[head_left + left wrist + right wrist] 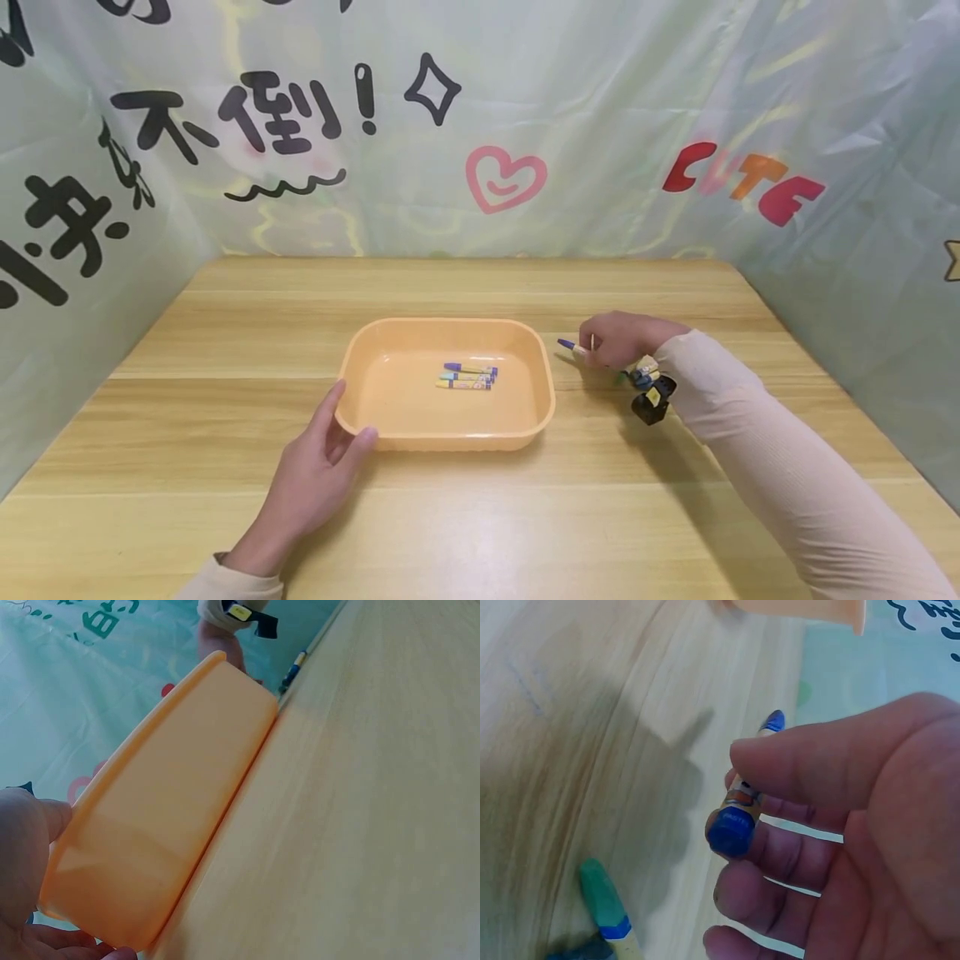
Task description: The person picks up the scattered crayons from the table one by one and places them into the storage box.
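Note:
My left hand (318,471) grips the near-left corner of an orange plastic tray (420,421), thumb by the rim and fingers against the outer wall. Inside the tray lie a purple crayon (470,368), a light blue crayon (453,377) and a yellow crayon (461,385). To the right of the tray, my right hand (618,337) pinches a blue crayon (742,795) between thumb and fingers, just over the table. In the right wrist view, a green crayon (604,900) lies on the table below that hand, beside a dark crayon tip (581,949) cut off by the frame edge.
The wooden table (187,433) is backed and flanked by a pale printed curtain (600,100). A small black wrist camera (652,398) on my right wrist overlaps the table spot near the green crayon.

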